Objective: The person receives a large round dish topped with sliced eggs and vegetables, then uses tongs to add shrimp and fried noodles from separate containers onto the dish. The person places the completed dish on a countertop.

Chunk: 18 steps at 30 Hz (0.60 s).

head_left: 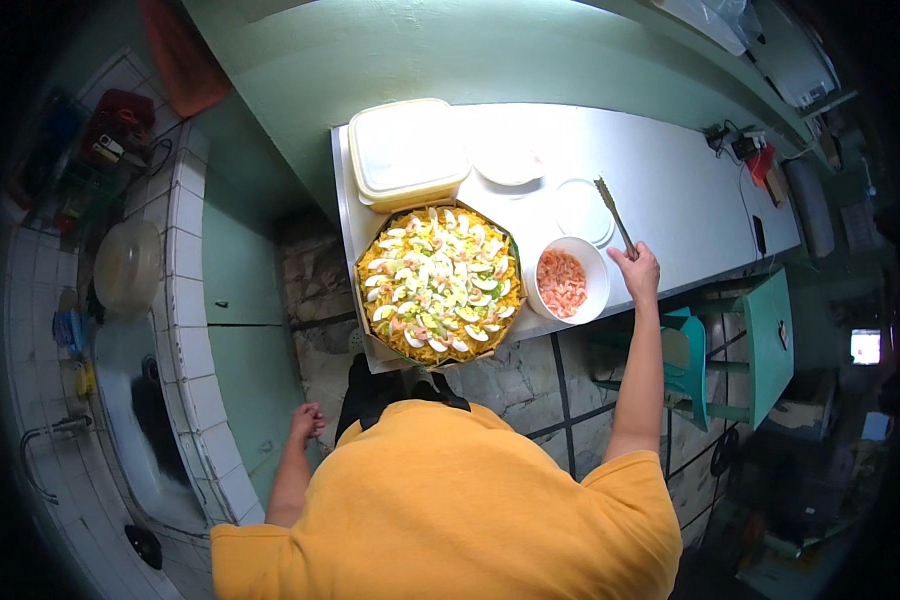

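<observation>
My right hand point(638, 270) is closed around one end of metal tongs point(616, 215), beside a round white tub point(598, 290). Peeled pink shrimp point(561, 282) fill much of that tub. To its left stands an octagonal tray point(359, 290) of yellow food point(380, 265), topped with egg wedges, shrimp and chopped green bits. My left hand point(307, 422) hangs low beside my body, away from the table, its fingers loosely bent and holding nothing.
Behind the tray is a lidded cream-coloured food container point(407, 150). A white plate point(511, 168) and a round translucent lid point(584, 210) lie on the white table point(670, 170). A teal chair point(685, 360) stands at the right, and a tiled sink point(135, 400) at the left.
</observation>
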{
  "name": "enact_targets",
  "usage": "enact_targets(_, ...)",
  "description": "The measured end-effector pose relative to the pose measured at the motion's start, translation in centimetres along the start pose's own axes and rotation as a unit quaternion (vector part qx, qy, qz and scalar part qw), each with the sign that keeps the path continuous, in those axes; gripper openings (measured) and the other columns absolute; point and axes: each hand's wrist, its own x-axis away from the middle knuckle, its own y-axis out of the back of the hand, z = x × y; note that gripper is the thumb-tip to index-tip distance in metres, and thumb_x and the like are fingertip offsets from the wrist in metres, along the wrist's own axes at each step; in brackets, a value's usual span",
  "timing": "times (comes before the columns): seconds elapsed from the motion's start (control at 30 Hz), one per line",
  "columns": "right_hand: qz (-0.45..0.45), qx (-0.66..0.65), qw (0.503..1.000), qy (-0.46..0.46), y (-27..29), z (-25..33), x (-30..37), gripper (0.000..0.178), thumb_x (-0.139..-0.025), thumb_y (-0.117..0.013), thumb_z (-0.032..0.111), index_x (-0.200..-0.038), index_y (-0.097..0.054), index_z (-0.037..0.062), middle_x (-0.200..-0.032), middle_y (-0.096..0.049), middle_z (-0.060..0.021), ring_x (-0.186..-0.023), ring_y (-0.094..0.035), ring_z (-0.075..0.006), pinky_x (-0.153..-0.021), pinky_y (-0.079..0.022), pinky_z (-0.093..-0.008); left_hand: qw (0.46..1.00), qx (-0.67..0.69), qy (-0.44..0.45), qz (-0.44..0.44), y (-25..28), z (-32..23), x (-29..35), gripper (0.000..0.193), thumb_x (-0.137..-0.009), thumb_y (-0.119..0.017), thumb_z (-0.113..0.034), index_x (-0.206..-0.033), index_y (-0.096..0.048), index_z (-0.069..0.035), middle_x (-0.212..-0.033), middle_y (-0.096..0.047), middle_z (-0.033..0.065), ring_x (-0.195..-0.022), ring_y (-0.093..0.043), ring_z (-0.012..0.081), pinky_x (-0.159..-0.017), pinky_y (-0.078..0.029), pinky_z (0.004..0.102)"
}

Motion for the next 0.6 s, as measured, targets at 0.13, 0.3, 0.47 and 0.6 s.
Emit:
enact_targets(0.13,0.075,-0.004,0.997,-0.027,-7.7,-6.3,-6.5,0.033,-0.085,-0.07,0.033,-0.106,-0.068,0.0076,-0.099,-0.07,-0.0164,-0.096,-0.066,-0.0336,-0.083,-0.05,-0.0441,0.999,0.015,-0.009,-0.028,1.4,0.9,2.2,0.025,-0.098,-0.054,-0.034,-0.117,-0.059,-0.018,-0.092,-0.064,-0.0031,-0.075,-0.062,0.0121,-0.063,-0.05,0.0315)
enact_targets(0.3,0.127,-0.006,0.99,0.067,-16.0,-12.5,-9.5,0.048,-0.083,-0.068,0.033,-0.128,-0.058,0.0171,-0.156,-0.03,-0.0161,-0.145,-0.019,-0.0469,-0.113,-0.029,-0.0545,0.997,0.019,0.016,-0.072,2.5,2.3,5.1,0.025,-0.098,-0.053,-0.031,-0.119,-0.058,-0.018,-0.095,-0.064,-0.002,-0.078,-0.062,0.0135,-0.067,-0.05,0.0328)
enact_targets(0.47,0.041,-0.013,0.987,0.152,-15.8,-11.8,-9.3,0.035,-0.084,-0.074,0.025,-0.114,-0.061,0.0103,-0.137,-0.047,-0.0134,-0.123,-0.049,-0.0346,-0.101,-0.042,-0.0463,0.995,0.013,0.06,-0.078,2.4,5.3,5.5,0.024,-0.097,-0.052,-0.031,-0.117,-0.059,-0.018,-0.096,-0.064,-0.0013,-0.076,-0.062,0.0141,-0.065,-0.05,0.0346)
enact_targets(0.6,-0.034,-0.358,0.925,0.12,-8.7,-8.4,-9.8,0.018,-0.094,-0.066,0.018,-0.105,-0.061,0.0049,-0.107,-0.056,-0.0025,-0.096,-0.055,-0.0141,-0.083,-0.047,-0.0274,0.997,0.005,0.04,-0.063,1.8,5.5,3.8,0.025,-0.098,-0.053,-0.034,-0.117,-0.059,-0.017,-0.094,-0.064,-0.0013,-0.074,-0.062,0.014,-0.062,-0.05,0.034)
